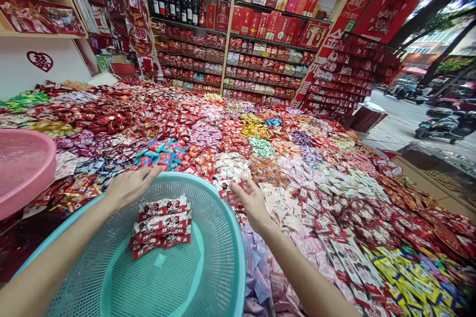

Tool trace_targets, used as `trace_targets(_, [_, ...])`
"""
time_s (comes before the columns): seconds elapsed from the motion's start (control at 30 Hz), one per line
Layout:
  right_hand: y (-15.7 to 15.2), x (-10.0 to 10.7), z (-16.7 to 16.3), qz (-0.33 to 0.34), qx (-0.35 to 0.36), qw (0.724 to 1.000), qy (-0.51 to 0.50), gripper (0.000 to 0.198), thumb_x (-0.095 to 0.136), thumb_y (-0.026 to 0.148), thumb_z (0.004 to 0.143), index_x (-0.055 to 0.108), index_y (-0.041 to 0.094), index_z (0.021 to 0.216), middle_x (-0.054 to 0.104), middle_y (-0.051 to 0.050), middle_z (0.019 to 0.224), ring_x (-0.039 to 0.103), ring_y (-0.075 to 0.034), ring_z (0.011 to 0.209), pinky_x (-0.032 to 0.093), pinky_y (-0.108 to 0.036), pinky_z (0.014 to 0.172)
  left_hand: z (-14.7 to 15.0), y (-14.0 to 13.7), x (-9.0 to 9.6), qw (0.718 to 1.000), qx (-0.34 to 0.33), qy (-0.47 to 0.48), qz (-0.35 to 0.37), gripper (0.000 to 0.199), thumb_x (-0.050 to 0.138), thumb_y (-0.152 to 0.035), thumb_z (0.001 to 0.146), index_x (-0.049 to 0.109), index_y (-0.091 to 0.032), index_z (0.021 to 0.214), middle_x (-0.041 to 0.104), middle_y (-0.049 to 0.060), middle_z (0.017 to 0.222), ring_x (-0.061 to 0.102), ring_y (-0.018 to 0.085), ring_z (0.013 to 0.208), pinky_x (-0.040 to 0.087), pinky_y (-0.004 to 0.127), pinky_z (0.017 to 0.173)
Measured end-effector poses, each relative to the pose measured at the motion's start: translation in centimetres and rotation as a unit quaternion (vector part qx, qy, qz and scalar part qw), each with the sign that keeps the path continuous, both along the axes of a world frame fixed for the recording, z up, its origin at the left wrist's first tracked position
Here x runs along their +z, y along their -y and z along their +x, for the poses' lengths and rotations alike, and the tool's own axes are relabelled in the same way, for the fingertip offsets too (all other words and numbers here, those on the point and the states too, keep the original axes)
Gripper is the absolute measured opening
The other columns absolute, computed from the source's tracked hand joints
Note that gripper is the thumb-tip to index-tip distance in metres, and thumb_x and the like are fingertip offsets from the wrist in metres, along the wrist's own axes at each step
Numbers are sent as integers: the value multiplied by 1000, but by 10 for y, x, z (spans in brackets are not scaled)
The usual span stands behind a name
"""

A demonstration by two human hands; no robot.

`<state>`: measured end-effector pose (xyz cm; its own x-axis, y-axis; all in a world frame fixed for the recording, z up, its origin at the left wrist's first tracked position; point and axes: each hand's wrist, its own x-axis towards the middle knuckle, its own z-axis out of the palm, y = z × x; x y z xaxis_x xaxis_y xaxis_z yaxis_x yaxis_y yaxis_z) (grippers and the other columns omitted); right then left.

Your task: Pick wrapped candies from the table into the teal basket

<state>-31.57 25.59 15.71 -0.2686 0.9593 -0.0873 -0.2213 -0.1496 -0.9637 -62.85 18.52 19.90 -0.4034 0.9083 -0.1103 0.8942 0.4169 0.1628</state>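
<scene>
A teal plastic basket (219,237) stands in front of me, with a small stack of red-and-white candy packets (161,223) on its bottom. My left hand (130,187) reaches across the basket's far left rim, fingers stretched out and holding nothing. Just beyond its fingertips lie blue-and-red packets (161,152). To the right of the rim, my right hand (253,202) hovers at red-and-white packets (224,188), its fingers bent and apart. Whether those fingertips touch a packet is unclear.
Heaps of wrapped sweets (282,168) cover the whole display. A pink basket (28,173) stands at the left. Shelves with red boxes (269,25) and bottles (174,7) rise behind. On the right, a parked scooter (446,124) stands outside.
</scene>
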Motion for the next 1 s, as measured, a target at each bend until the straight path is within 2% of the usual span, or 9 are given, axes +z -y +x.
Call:
trace_targets(0.17, [15,9,-8,-42,44,998,-26,48,79,53,63,55,18,85,57,6,67,67,-12,60,48,-20,53,6,-4,-1,1000,-15,-3,-4,88,4,-77,78,64,-26,118,70,14,109,61,40,104,42,46,86])
trace_targets(0.33, [25,12,-17,-58,86,994,-30,49,78,48,65,50,19,92,56,7,67,70,-15,63,51,-22,57,12,-6,1,1000,-25,-11,-11,87,2,-76,79,67,-23,100,70,16,101,63,39,100,43,45,84])
trace_targets(0.47, [32,3,-35,-9,119,993,-9,46,69,37,75,43,23,110,52,11,62,69,-14,58,51,-22,54,15,-7,2,1000,-19,-18,-8,88,1,-77,78,66,-23,102,70,17,97,63,40,98,43,46,83])
trace_targets(0.63, [34,-16,-67,19,193,980,54,6,53,21,83,48,21,86,55,6,72,68,-12,60,54,-26,61,16,-10,0,1000,-16,-20,-3,88,2,-77,78,65,-24,109,70,17,101,62,41,101,42,47,84])
trace_targets(0.67, [33,-19,-72,24,201,976,79,3,50,17,83,49,20,82,56,4,74,68,-12,61,55,-26,63,16,-11,0,1000,-17,-19,-2,87,3,-77,78,65,-24,109,70,17,101,62,41,101,42,47,83])
trace_targets(0.83, [31,-26,-85,92,202,958,179,16,48,5,79,54,19,85,57,2,75,68,-15,72,50,-26,64,15,-9,1,1000,-24,-18,3,83,5,-75,80,66,-23,100,70,16,99,63,40,100,42,46,84])
trace_targets(1.0, [32,-25,-88,183,190,929,259,21,52,4,75,60,19,89,56,4,68,60,-15,70,44,-25,64,17,-8,2,1000,-24,-18,3,87,4,-76,79,66,-22,110,70,17,100,62,41,100,42,47,83])
